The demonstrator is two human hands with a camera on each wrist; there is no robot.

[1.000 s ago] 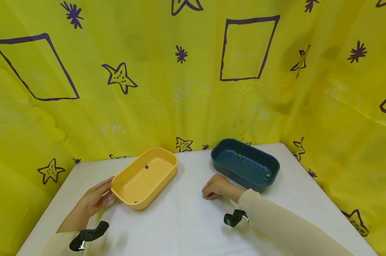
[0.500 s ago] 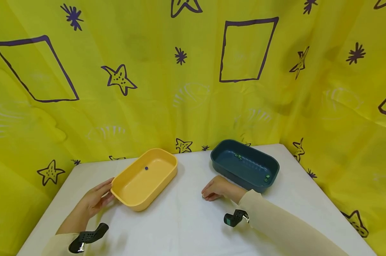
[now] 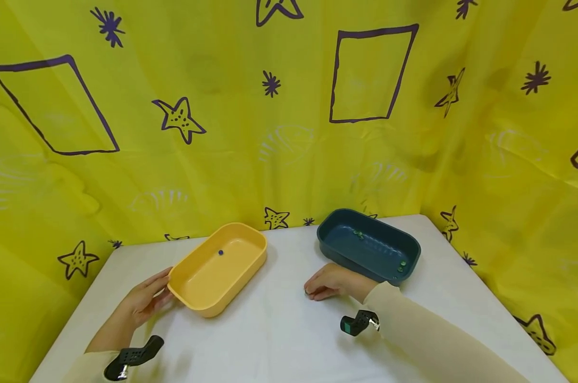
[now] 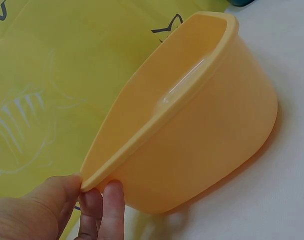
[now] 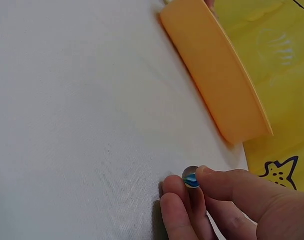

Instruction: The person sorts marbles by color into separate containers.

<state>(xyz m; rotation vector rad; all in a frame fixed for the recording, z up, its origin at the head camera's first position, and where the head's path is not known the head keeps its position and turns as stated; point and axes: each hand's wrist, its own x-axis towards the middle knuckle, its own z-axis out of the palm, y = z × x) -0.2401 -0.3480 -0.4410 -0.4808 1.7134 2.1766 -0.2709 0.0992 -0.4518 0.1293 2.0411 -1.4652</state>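
Observation:
A clear glass marble (image 5: 190,176) with a blue and white swirl is pinched between the thumb and fingers of my right hand (image 3: 329,282), just above the white table. My left hand (image 3: 147,298) grips the near-left corner of a yellow plastic tub (image 4: 201,130), thumb at the rim and fingers against the outside wall. Inside that tub lies a small dark blue marble (image 3: 220,252). A dark teal tub (image 3: 365,250) stands behind my right hand. Several green marbles (image 3: 402,264) lie in it, in two groups.
Both tubs stand on a white-covered table (image 3: 269,340). A yellow curtain (image 3: 231,170) printed with stars and fish hangs close behind it and along the sides. A black camera mount (image 3: 133,355) sits on my left wrist, another mount (image 3: 359,322) on my right.
A dark marble at the yellow tub's near end, visible a second ago, is out of sight now. The marble in my right fingertips shows more clearly. My left hand stays in place.

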